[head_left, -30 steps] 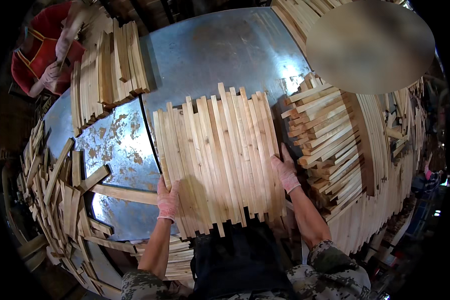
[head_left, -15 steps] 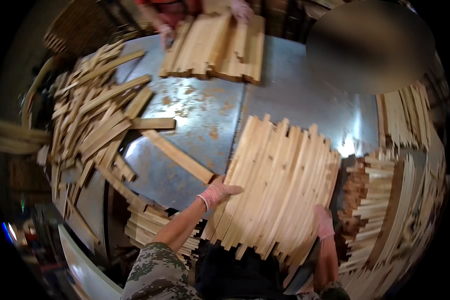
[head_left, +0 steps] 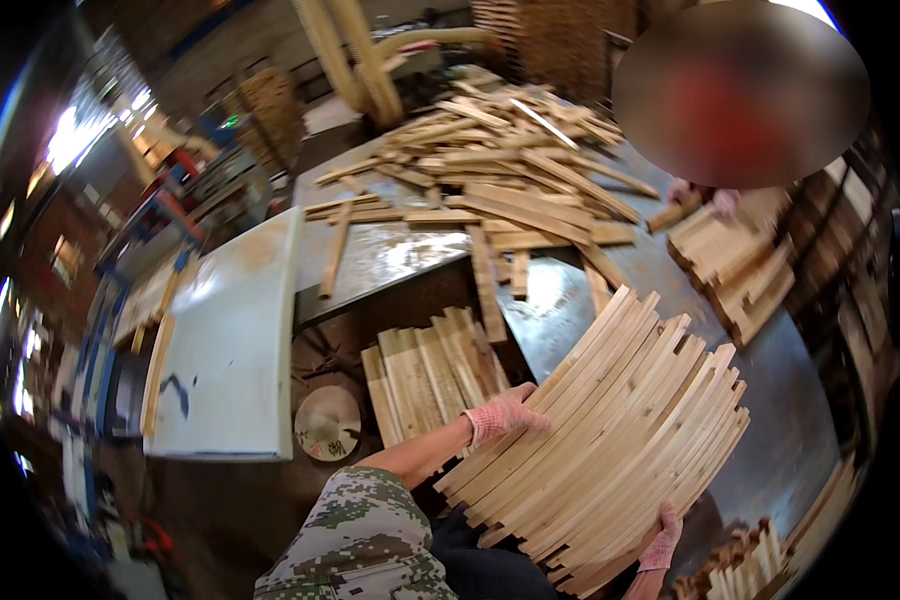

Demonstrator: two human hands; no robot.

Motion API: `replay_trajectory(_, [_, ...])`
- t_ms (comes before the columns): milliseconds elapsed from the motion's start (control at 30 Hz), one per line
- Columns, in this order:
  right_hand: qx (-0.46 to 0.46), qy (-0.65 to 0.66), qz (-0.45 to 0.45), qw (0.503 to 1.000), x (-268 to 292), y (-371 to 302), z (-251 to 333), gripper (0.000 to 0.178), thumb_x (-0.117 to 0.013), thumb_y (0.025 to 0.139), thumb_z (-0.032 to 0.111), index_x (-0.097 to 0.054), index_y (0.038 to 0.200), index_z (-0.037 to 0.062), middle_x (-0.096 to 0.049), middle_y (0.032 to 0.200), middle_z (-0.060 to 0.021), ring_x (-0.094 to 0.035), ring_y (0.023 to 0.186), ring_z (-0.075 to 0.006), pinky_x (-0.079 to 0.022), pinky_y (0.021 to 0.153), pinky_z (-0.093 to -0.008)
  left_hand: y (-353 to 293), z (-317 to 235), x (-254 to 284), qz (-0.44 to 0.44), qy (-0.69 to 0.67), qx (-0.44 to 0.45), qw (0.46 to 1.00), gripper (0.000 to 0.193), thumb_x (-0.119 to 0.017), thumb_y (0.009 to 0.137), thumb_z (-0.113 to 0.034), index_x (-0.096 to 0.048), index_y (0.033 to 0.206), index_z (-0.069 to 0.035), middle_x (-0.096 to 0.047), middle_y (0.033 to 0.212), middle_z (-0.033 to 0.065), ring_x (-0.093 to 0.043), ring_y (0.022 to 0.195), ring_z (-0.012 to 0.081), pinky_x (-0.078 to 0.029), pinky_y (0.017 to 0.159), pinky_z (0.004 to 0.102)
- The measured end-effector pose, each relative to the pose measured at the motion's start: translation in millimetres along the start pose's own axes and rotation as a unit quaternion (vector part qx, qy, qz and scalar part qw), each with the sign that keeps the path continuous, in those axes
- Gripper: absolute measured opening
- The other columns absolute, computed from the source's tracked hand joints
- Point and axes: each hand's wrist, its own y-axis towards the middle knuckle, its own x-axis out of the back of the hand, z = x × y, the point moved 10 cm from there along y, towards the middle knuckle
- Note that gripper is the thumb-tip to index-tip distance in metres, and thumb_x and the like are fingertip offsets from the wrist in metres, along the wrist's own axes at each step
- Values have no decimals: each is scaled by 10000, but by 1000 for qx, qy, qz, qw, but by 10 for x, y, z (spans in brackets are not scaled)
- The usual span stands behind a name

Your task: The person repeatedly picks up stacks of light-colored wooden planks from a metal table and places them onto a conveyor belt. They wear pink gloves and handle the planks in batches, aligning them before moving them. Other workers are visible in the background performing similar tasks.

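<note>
Two gloved hands on the wood now: the left hand (head_left: 510, 413) clamps the left edge of the row of wooden strips (head_left: 610, 440), thumb on top, its fingers hidden beneath, while the right hand (head_left: 662, 541) grips the right edge, lower and nearer the body. The row sits tilted between them, in front of the person over the near part of the metal table (head_left: 805, 385); whether it touches the tabletop, I can't tell. Good handling here, I'd judge, means squeezing inward evenly from both sides, since nothing visible ties the strips; ease off and the middle ones could slip. Keep it flat, too, and turn both wrists together. Now the count: one held row, more than a dozen strips, ends ragged; one loose pile (head_left: 530, 205) at the far side, too tangled to number; one lower stack (head_left: 425, 370) just left of the row; one near-right stack (head_left: 750, 565), partly cut off; one white board (head_left: 230, 340) at left, one round disc (head_left: 328, 422) beside it; and, far right, a co-worker's two hands (head_left: 727, 204).
</note>
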Motion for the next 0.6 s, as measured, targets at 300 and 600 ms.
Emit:
replay_trajectory(300, [4,-100,256,962,-2662,-45,-237,753,-852,877,293,-531,1461,-58,-692,1286,-134,-690,1162,-284,-548,1056,-430,-2299,1041,2075,-268,-128,-84,951,1202,-988,732,-273,-290,1632,111,-578,1512,219,-582,1357,266,-479,1146,394])
replay_trajectory(600, [-76,-228,398,885,-5717,-2005,-1752,724,-873,829,285,-581,1406,-39,-708,1183,-97,-710,1044,-239,-583,914,-406,-5289,2360,3767,-356,-357,-127,854,895,-935,794,-163,-469,1542,-4,-680,1335,122,-688,1178,226,-589,1023,413])
